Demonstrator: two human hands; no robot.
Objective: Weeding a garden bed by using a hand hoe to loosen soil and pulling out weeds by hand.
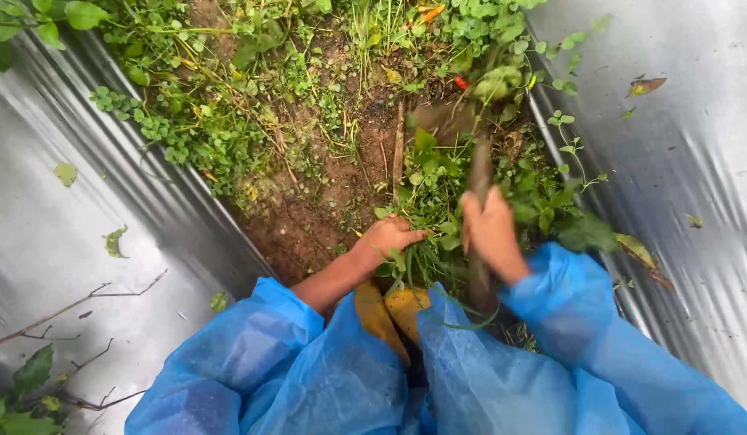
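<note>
My left hand [387,237] grips a clump of green weeds [428,197] low to the soil. My right hand [491,232] is shut on the wooden handle [480,173] of a digging tool, which is blurred. Its blade [442,119] reaches into the earth above the clump. Both arms wear blue plastic raincoat sleeves [253,338]. Yellow boot toes [390,310] show between the sleeves.
A narrow strip of brown soil [309,217] with weeds runs between two shiny corrugated metal sheets, one on the left [59,242] and one on the right [680,161]. Fallen leaves and dry twigs [75,302] lie on the left sheet.
</note>
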